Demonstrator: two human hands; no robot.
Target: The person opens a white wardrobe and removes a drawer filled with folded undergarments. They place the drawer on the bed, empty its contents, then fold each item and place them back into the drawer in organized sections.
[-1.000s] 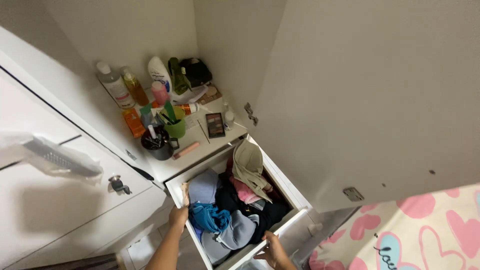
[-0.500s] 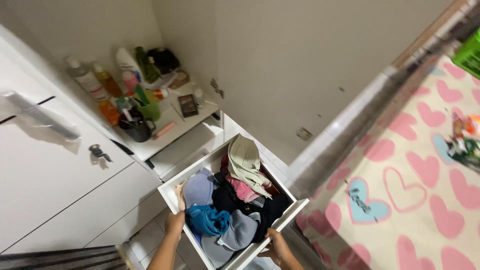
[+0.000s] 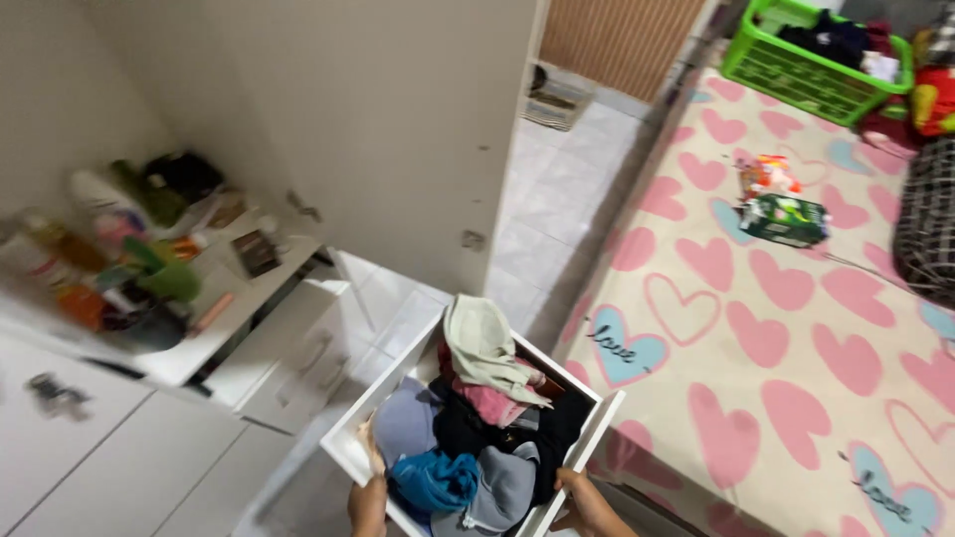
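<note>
A white drawer (image 3: 350, 446) packed with clothes is out of the cabinet and held up between my hands. My left hand (image 3: 368, 503) grips its left side wall. My right hand (image 3: 587, 503) grips its right front corner. Inside lie a beige garment (image 3: 480, 343), a pink one (image 3: 490, 403), black cloth (image 3: 468, 430), a blue bundle (image 3: 435, 481) and grey pieces (image 3: 502, 489). The drawer hangs over the floor beside a bed.
A bed with a cream sheet printed with pink hearts (image 3: 786, 328) fills the right. A green basket (image 3: 814, 60) stands at its far end. At left a white shelf (image 3: 224, 323) carries bottles and cups, blurred. The tall white cabinet door (image 3: 398, 129) stands open above tiled floor (image 3: 557, 209).
The drawer has come fully out of the cabinet and swung right toward the bed. My view has turned right, so the shelf slid left and the bed and basket appeared.
</note>
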